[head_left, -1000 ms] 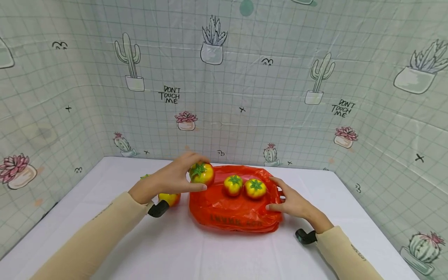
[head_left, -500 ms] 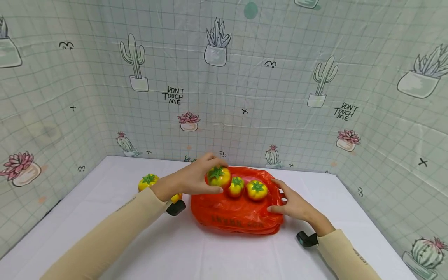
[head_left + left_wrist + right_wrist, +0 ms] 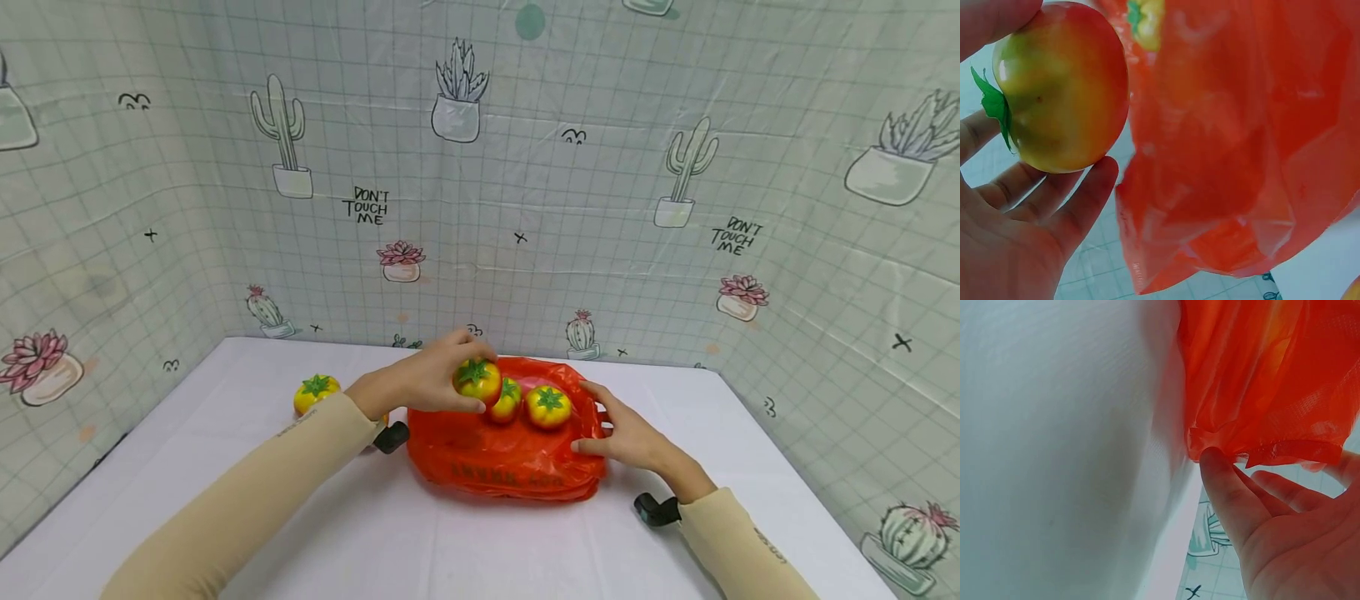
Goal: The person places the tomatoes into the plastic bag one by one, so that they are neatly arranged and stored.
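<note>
My left hand [image 3: 431, 379] holds a yellow-red tomato [image 3: 480, 385] with a green leafy top, thumb and fingers around its sides. In the head view it is over the left part of an open red plastic bag [image 3: 495, 462]. Two similar tomatoes lie in the bag, one [image 3: 507, 402] right next to the held tomato and partly hidden by it, the other [image 3: 548, 407] further right. At the bag's right end, my right hand [image 3: 630, 435] grips the side, thumb in front and fingers further back. The thumb [image 3: 1225, 487] presses the red plastic in the right wrist view.
Left of the bag, another tomato [image 3: 315, 392] sits on the white table [image 3: 360, 533]. A further yellow-orange one shows only as a sliver behind my left wrist. Cloth printed with cacti [image 3: 517, 192] surrounds the table at the back and sides.
The left hand has carried its tomato rightward, from the bag's left edge to over the bag beside the tomatoes inside. My right hand stays at the bag's right end.
</note>
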`<state>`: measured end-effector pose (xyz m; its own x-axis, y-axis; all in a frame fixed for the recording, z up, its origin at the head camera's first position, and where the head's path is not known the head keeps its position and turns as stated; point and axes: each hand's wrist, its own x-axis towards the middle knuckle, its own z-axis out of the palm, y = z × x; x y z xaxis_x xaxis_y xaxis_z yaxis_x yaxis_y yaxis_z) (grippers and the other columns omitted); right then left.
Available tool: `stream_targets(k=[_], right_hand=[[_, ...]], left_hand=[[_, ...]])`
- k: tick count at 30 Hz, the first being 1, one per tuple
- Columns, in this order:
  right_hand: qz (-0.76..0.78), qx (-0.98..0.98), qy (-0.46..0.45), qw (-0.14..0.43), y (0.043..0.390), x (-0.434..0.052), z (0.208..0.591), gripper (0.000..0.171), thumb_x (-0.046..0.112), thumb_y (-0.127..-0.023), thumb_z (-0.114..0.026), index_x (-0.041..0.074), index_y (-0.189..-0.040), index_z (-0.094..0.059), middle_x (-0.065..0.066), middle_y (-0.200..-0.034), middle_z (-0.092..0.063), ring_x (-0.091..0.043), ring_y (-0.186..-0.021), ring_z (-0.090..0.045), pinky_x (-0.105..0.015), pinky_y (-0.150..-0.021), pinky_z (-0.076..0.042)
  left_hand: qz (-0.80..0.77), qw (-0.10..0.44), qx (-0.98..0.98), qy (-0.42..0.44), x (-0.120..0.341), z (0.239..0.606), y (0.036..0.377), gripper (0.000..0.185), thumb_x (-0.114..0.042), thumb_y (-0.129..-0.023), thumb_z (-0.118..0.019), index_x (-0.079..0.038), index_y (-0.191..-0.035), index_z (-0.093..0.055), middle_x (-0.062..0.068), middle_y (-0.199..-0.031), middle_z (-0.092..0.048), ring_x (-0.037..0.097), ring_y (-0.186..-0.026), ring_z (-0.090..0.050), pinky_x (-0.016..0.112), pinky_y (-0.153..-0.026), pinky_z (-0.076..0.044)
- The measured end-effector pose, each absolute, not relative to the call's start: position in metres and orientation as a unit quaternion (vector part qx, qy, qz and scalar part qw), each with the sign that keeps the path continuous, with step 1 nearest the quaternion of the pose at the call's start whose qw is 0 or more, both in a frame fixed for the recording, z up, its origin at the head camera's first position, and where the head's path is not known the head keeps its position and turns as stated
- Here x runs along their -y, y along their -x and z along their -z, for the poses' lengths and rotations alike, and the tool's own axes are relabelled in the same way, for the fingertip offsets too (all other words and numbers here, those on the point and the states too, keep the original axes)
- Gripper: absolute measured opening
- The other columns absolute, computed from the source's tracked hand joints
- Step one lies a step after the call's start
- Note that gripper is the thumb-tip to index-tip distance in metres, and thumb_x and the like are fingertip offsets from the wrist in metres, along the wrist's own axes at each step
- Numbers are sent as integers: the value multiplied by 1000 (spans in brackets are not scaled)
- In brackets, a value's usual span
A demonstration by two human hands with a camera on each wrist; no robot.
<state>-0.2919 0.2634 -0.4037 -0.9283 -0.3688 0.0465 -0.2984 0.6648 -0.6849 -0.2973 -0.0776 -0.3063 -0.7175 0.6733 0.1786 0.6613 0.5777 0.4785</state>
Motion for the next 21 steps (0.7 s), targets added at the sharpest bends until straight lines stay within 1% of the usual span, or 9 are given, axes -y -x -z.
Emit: stream_targets(k=[7, 13, 21], right_hand=[[372, -909, 184, 48, 292, -263, 403, 92, 35, -77, -77, 19, -150, -23, -12, -147, -35, -35, -123, -47, -46, -96, -46], [373, -908, 185, 48, 291, -262, 402, 94, 38, -76, -77, 19, -150, -22, -12, -148, -35, -35, -124, -46, -45, -96, -46], [373, -908, 184, 47, 291, -262, 401, 94, 38, -76, -77, 19, -150, -23, -12, -146, -36, -34, -123, -47, -44, -96, -47]], left_hand=[[-231, 24, -901, -366, 75, 314, 307, 55, -33, -77, -77, -18, -126, -57, -2, -118, -44, 16, -109, -45, 34, -95, -44], [-200, 35, -915, -349, 74, 320, 314, 57, -35, -77, -77, -19, -128, -56, -1, -119, -44, 16, -111, -42, 36, -95, -44], [-182, 51, -922, -339, 72, 323, 320, 55, -29, -77, -78, -18, -126, -57, 2, -119, -46, 20, -113, -42, 38, -95, -45]])
